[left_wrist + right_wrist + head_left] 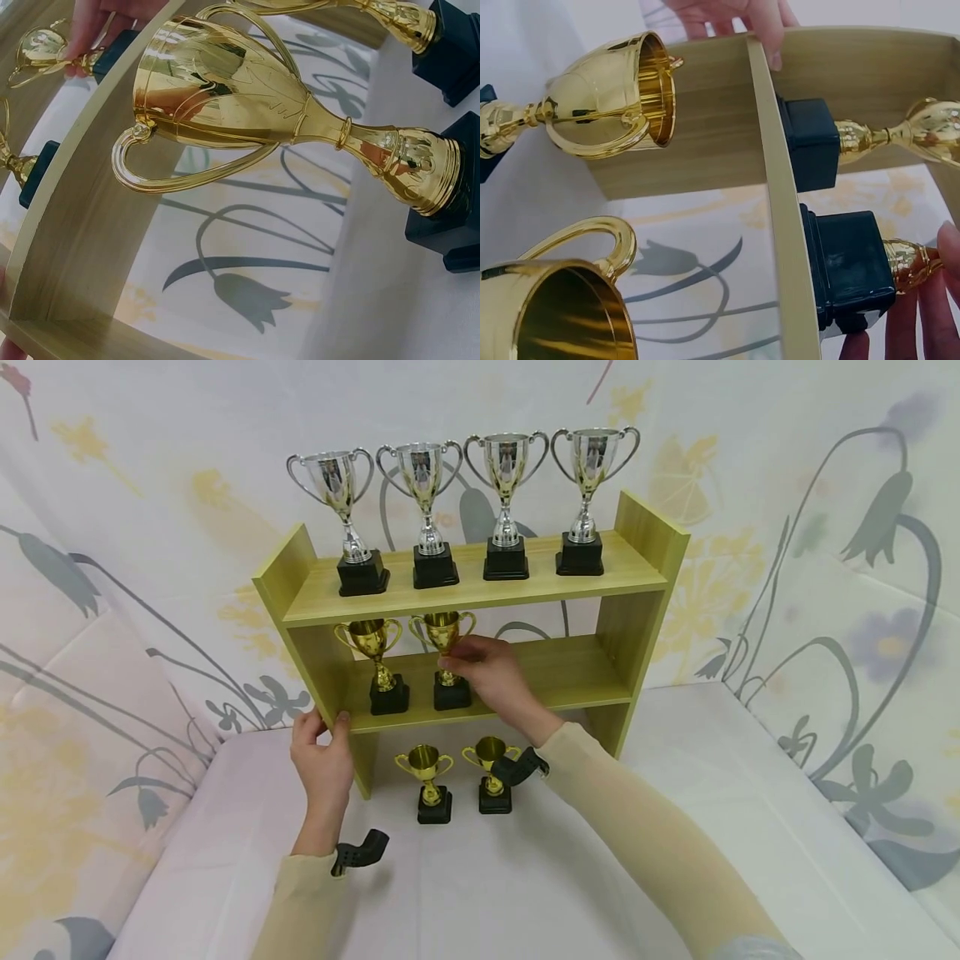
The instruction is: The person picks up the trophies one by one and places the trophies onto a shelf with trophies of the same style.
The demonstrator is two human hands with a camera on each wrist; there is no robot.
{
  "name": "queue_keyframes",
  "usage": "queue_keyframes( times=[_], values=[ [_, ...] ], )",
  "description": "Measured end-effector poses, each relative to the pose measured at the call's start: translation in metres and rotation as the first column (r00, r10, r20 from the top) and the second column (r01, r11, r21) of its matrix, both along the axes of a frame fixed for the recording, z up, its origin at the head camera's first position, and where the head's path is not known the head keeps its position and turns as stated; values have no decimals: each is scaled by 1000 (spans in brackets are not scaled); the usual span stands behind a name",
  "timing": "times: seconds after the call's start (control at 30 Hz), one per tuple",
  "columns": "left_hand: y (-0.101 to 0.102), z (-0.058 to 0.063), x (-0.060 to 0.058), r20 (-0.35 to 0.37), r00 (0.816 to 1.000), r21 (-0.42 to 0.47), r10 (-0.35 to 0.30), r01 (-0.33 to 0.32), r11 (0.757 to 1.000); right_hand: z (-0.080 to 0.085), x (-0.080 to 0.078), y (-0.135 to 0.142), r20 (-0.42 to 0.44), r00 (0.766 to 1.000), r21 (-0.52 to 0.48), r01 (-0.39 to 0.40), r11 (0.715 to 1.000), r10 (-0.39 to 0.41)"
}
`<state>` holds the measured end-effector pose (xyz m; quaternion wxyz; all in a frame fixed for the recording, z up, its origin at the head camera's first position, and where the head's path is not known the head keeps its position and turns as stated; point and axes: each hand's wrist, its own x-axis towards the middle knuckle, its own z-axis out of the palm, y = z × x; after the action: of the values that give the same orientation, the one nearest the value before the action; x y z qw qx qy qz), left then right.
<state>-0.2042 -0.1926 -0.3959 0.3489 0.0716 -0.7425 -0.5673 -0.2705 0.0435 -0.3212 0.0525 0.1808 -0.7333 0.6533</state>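
My right hand [491, 672] pinches the stem of a gold trophy cup [442, 628], whose black base stands on the middle shelf [555, 681]. In the right wrist view its fingers [928, 315] curl about the stem, just above the black base [855, 262]. Another gold trophy [388, 693] stands to the left on that shelf. My left hand [322, 760] grips the lower left side of the wooden rack [300, 652], thumb at the front edge. Two gold trophies [433, 806] [495, 797] stand on the table before the rack, the right one partly behind my wrist camera.
Several silver trophies [506, 556] with black bases line the top shelf [465, 597]. A white cloth [465, 893] covers the table. Behind the rack hangs a flower-printed backdrop [825, 568]. The rack's right side panel [637, 643] stands beyond my right hand.
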Motion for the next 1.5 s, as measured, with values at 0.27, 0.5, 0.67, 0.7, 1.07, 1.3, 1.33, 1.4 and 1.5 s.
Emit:
queue_keyframes(
  times=[0.27,0.5,0.67,0.7,1.07,1.3,1.33,1.4,1.5],
  values=[
    [-1,0,0,-23,1000,11,18,-18,1000,-2,0,-6,5,1000,2,-3,1000,3],
    [-1,-1,1,-23,1000,6,16,-16,1000,-6,1,-10,-11,1000,50,18,999,-18],
    [-1,-1,2,-33,999,-1,17,-17,1000,-11,1,-12,-16,1000,24,22,999,-21],
    [-1,-1,3,-34,999,-2,17,-17,1000,-10,1,-11,-15,1000,16,21,1000,-21],
    [1,-1,3,-35,999,-7,12,-12,1000,-8,6,-11,-43,997,-22,58,998,-59],
    [1,0,2,-38,999,-17,20,-21,1000,-9,5,-12,-31,996,-61,82,995,-84],
    [1,0,2,-37,999,-19,22,-23,1000,-9,5,-13,-31,996,-66,83,994,-85],
    [1,0,1,-36,999,-22,25,-25,999,-9,5,-13,-34,996,-72,85,994,-88],
    [1,1,1,-38,999,-21,21,-22,1000,-8,5,-12,-43,995,-65,92,994,-95]
  ],
)
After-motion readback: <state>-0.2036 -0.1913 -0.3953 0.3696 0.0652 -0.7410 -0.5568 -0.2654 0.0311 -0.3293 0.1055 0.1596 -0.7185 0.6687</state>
